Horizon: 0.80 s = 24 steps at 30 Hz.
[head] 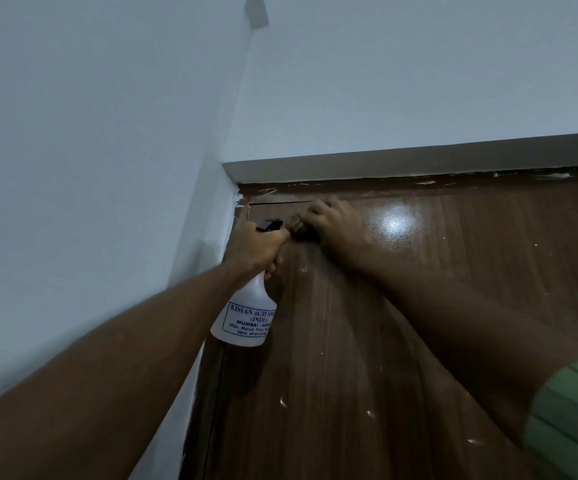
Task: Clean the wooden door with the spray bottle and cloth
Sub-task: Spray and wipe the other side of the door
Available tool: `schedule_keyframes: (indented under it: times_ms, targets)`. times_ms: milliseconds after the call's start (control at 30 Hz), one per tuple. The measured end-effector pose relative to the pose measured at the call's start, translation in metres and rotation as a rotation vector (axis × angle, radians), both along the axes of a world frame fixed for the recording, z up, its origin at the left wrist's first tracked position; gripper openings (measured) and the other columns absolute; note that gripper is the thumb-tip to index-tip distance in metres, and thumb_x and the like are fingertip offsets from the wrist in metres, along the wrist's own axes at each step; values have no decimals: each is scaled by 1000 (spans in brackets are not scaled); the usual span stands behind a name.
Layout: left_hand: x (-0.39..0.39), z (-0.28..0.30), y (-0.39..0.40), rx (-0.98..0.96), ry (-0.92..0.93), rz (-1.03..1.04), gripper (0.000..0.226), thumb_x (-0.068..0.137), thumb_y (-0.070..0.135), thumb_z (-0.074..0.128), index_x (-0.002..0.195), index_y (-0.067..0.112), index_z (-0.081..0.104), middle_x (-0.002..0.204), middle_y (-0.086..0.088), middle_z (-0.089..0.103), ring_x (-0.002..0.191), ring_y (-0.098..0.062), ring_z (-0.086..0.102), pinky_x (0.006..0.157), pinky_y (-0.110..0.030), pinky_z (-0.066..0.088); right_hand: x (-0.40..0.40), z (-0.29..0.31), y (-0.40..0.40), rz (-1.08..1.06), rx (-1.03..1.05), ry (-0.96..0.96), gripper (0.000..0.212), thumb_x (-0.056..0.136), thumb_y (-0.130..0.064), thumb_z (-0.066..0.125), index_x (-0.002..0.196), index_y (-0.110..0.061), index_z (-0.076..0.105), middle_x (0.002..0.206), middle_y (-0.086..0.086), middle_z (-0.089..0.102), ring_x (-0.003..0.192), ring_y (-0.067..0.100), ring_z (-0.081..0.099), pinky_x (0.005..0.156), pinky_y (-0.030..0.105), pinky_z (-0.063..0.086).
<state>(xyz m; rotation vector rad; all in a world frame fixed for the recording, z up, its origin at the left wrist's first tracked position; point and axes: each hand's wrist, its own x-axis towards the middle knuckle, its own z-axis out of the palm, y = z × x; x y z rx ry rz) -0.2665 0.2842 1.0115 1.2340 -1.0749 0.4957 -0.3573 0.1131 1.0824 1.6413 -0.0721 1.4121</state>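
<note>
The dark brown wooden door (367, 341) fills the lower right of the head view, glossy, with white paint flecks on it. My left hand (258, 249) grips the neck of a white spray bottle (246, 315) with a black trigger head, held up near the door's top left corner. My right hand (338, 223) presses a bunched brown cloth (296, 227) against the door just below its top edge. The cloth sits right beside the bottle's head. Most of the cloth is hidden under my fingers.
A pale wall (90, 168) runs along the left, meeting the door frame (384, 162) at the corner. White wall (419, 64) rises above the frame. A bright light reflection (393, 225) shines on the door to the right of my right hand.
</note>
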Motion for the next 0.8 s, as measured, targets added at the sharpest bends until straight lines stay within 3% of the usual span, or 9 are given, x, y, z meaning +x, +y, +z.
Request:
schedule_keyframes:
  times_ms: [67, 133, 300, 467, 667, 800]
  targets:
    - [6, 1, 4, -11, 19, 39, 22, 99, 25, 67, 91, 5, 70, 70, -12, 73, 44, -14, 59, 47, -29, 50, 10, 6, 17, 20, 147, -117, 50, 91, -14, 71, 140, -17, 58, 134, 8, 59, 116, 31, 55, 94, 41, 47]
    - [10, 2, 10, -15, 27, 58, 25, 97, 27, 67, 89, 4, 72, 69, -11, 74, 44, -14, 60, 47, -28, 50, 25, -8, 25, 61, 206, -135, 45, 91, -18, 71, 135, -16, 62, 134, 8, 59, 118, 31, 54, 95, 41, 46]
    - [13, -2, 22, 11, 39, 74, 27, 95, 26, 66, 82, 3, 73, 66, -11, 74, 43, -16, 60, 46, -28, 48, 37, -36, 17, 3, -126, 284, 50, 86, -32, 78, 134, -24, 65, 130, 5, 65, 112, 28, 59, 89, 41, 51]
    - [23, -9, 30, 23, 54, 65, 25, 96, 25, 66, 80, 7, 71, 66, -11, 72, 43, -16, 58, 48, -29, 48, 42, 8, 48, 45, 179, -46, 46, 94, -18, 68, 139, -23, 60, 135, 3, 57, 122, 29, 51, 94, 39, 44]
    - [33, -10, 32, 21, 95, 95, 31, 97, 32, 66, 86, 4, 75, 65, -9, 74, 47, -18, 61, 52, -30, 51, 57, -41, 57, 136, 18, 328, 38, 94, -30, 71, 132, -22, 67, 135, 5, 63, 122, 27, 56, 99, 40, 45]
    - [34, -7, 32, -15, 134, 95, 29, 95, 30, 66, 82, 6, 75, 68, -11, 76, 50, -20, 63, 56, -32, 54, 61, 13, 70, 95, 94, 154, 40, 97, -19, 63, 137, -25, 64, 141, 4, 59, 126, 29, 54, 99, 39, 43]
